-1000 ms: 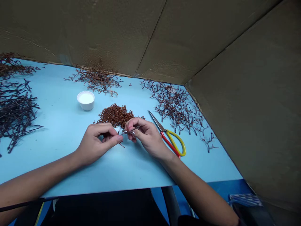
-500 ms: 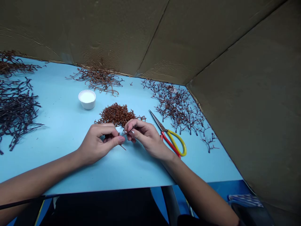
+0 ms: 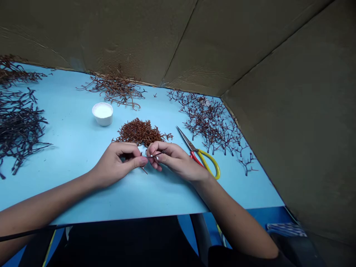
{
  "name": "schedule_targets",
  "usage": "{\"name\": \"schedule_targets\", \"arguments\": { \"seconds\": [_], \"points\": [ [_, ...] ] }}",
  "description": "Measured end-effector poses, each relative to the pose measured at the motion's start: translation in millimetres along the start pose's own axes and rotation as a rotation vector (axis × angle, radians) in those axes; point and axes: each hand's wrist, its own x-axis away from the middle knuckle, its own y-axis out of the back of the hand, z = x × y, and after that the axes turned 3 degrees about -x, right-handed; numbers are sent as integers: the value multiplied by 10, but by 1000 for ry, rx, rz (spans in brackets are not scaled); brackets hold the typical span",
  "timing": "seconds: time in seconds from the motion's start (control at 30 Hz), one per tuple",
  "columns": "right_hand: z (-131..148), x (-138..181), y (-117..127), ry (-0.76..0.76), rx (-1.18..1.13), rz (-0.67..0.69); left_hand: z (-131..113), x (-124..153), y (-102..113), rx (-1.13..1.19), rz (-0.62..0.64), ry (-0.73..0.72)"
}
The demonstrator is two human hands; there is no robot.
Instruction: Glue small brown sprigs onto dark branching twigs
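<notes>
My left hand [image 3: 119, 163] pinches a thin brown twig-like piece [image 3: 144, 170] between thumb and forefinger, its lower end poking out below. Close beside it, my right hand [image 3: 172, 159] grips a dark thin stem [image 3: 160, 153] with small white bits near the fingertips. The fingertips of both hands nearly meet, and the stem reaches across toward the left fingers; whether the two pieces touch I cannot tell. Just behind the hands lies a pile of short reddish-brown twig pieces [image 3: 140, 131]. Scissors [image 3: 197, 150] with red and yellow handles rest beside my right hand, blades pointing away.
A white cup [image 3: 102, 114] with white contents stands behind the left hand. Wiry brown stems [image 3: 116, 89] lie at the back, dark branches [image 3: 20, 126] at the left, forked twigs [image 3: 208, 118] at the right. Cardboard walls [image 3: 111, 37] border the blue table [image 3: 133, 200].
The stem in my right hand has turned to lie more level, its end now reaching my left fingertips. Both hands otherwise hold nearly the same place; the view has shifted slightly.
</notes>
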Motion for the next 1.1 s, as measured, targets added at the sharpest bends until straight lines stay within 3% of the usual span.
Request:
{"name": "schedule_targets", "arguments": {
  "seconds": [0.47, 0.8, 1.1],
  "points": [
    [97, 59, 19, 8, 137, 38, 8, 0, 16, -23, 47, 42],
    [67, 26, 34, 57, 208, -36, 15, 8, 22, -167, 39, -165],
    [78, 10, 17, 147, 314, -201, 37, 7, 39, -303, 7, -300]
  ]
}}
